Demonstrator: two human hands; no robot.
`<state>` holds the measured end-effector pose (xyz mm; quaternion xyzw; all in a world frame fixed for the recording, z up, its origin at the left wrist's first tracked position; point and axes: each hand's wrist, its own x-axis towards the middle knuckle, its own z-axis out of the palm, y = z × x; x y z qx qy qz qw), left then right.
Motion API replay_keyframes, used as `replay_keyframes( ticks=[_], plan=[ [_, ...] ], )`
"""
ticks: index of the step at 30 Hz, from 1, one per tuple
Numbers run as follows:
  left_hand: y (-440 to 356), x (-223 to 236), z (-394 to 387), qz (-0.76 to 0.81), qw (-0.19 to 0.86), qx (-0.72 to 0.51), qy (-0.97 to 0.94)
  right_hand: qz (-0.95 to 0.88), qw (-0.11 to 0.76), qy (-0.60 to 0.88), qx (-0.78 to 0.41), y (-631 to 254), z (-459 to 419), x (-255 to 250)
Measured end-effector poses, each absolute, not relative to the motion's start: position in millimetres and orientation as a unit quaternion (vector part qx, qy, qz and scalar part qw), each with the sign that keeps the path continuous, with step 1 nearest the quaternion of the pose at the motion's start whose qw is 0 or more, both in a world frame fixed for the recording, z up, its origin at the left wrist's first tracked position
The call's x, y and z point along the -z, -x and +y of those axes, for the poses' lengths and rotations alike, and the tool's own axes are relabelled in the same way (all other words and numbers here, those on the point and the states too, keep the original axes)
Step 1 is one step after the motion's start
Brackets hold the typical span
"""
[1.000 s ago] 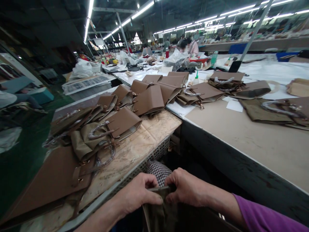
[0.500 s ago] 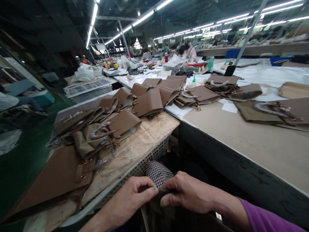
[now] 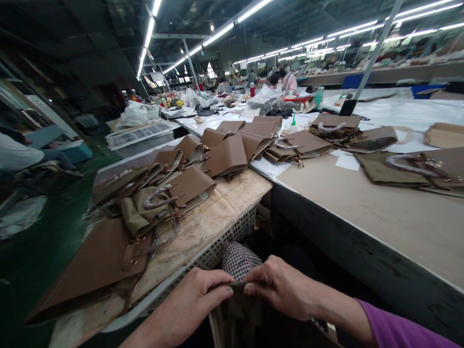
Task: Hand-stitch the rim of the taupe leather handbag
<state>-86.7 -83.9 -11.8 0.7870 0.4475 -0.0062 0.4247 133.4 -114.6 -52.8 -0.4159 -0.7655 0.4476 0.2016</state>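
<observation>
A dark olive-brown handbag (image 3: 237,314) lies in my lap at the bottom of the view, mostly in shadow. My left hand (image 3: 199,297) pinches its top edge between thumb and fingers. Close beside it, my right hand (image 3: 286,290) pinches the same edge, with a short stretch of cloth showing between the two thumbs. Just past the fingers, black-and-white checked cloth (image 3: 239,260) is visible. To the left, a large brown handbag (image 3: 90,263) lies on the worn board (image 3: 232,193).
More brown handbags (image 3: 226,157) with wrapped handles are heaped along the board, above a perforated plastic crate (image 3: 213,251). On the right stands a table (image 3: 391,212) carrying further bags, white paper (image 3: 347,161) and a green-tipped bottle (image 3: 293,126). People sit farther back.
Both thumbs have come up against the fabric edge, and my left fingers have straightened, closing the gap above the thumb. The scene has shifted slightly right in view.
</observation>
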Motion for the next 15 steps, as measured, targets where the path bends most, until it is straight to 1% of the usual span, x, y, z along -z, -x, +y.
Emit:
replay_keyframes(
  ticks=[3,6,10,11,13,15],
  plan=[
    [83.5,9.2,-86.4,0.459,0.390,0.002,-0.799,-0.778,0.180,0.391,-0.457,-139.9,-107.3,44.2],
    [76.3,7.6,-91.4,0.456,0.384,-0.017,-0.803,-0.795,0.133,0.359,-0.470,-141.5,-98.3,35.1],
    [66.2,3.6,-96.8,0.464,0.395,-0.070,-0.790,-0.845,0.072,0.376,-0.372,-130.7,-91.2,31.6],
    [65.2,1.7,-96.8,0.470,0.409,-0.083,-0.778,-0.849,0.073,0.385,-0.354,-128.9,-90.9,30.5],
    [66.5,-3.7,-94.6,0.474,0.481,-0.131,-0.726,-0.846,0.093,0.399,-0.343,-131.7,-92.0,24.7],
    [72.2,-10.6,-90.3,0.464,0.558,-0.231,-0.649,-0.825,0.145,0.407,-0.365,-146.1,-94.0,14.4]
  ],
)
